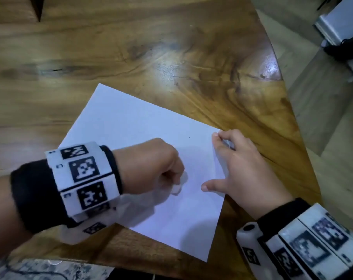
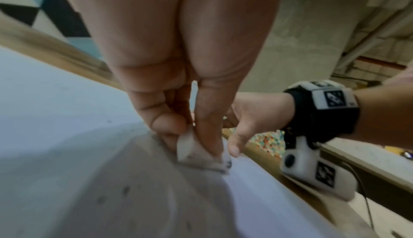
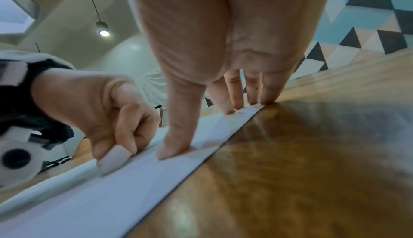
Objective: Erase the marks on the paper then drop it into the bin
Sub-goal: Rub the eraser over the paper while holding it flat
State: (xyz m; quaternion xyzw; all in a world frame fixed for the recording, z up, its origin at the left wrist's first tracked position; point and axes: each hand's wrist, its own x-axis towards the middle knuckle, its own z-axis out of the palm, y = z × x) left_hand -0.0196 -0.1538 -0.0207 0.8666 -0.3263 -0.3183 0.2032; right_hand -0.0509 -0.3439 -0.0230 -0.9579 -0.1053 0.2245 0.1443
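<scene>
A white sheet of paper (image 1: 135, 134) lies tilted on the wooden table (image 1: 171, 47). My left hand (image 1: 151, 168) pinches a white eraser (image 1: 176, 187) and holds its end down on the sheet near the middle. The eraser (image 2: 196, 151) shows grey smudges on its tip, and small dark specks lie on the paper (image 2: 55, 109) around it. My right hand (image 1: 238, 168) presses straight fingers and thumb on the paper's right edge. In the right wrist view the fingertips (image 3: 230, 111) sit along the paper (image 3: 134, 180) edge, with the eraser (image 3: 114, 158) to the left.
The table's curved right edge (image 1: 280, 77) runs close to my right hand, with floor beyond it. A grey object (image 1: 341, 27) stands off the table at the upper right. No bin is in view.
</scene>
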